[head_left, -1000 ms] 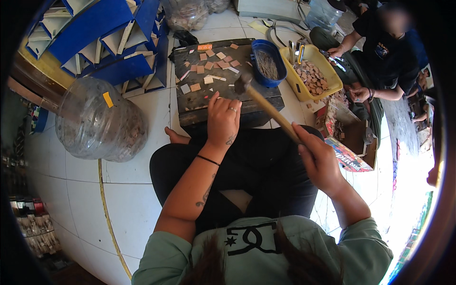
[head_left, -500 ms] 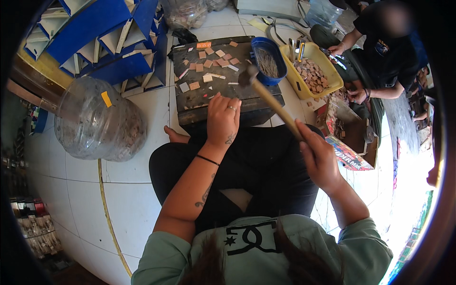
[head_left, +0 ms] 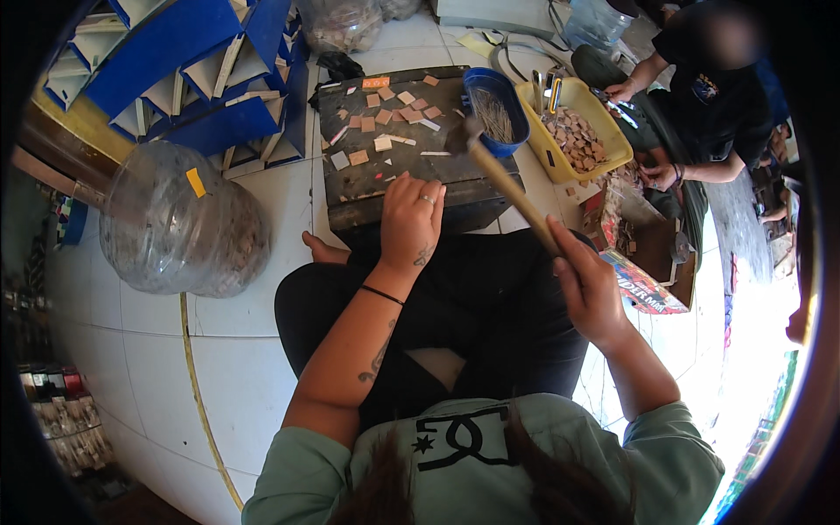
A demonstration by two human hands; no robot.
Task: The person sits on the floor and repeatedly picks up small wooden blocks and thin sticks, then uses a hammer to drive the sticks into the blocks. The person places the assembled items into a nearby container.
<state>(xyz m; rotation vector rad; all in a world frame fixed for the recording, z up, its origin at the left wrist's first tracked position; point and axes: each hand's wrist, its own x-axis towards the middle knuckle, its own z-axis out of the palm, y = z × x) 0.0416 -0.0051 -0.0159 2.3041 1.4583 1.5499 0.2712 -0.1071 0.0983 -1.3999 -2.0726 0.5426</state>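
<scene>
My right hand (head_left: pixel 588 284) is wrapped round the wooden handle of a hammer (head_left: pixel 516 194). Its dark, slightly blurred head hangs above the right part of a low, worn dark box (head_left: pixel 350 192) in front of me. At the near edge of that box top rests my left hand (head_left: pixel 411 219), fingers curled together; whatever they pinch, if anything, is hidden. Small square tan wooden pieces (head_left: pixel 359 157) and some pale slivers lie scattered over the box beyond my left hand. A small pinkish-red bit lies just past my fingers.
Thin nail-like pins fill a blue tub (head_left: pixel 472 83) at the box's right. Beside it, a yellow basin (head_left: pixel 623 162) holds wooden squares and tools. A printed carton (head_left: pixel 652 289) stands nearer. Another person (head_left: pixel 717 105) sits far right. Left are a clear plastic jar (head_left: pixel 157 227) and blue racks (head_left: pixel 219 127).
The hammer head has shifted slightly right and its handle has tilted a little with my right hand. My left hand stays in place.
</scene>
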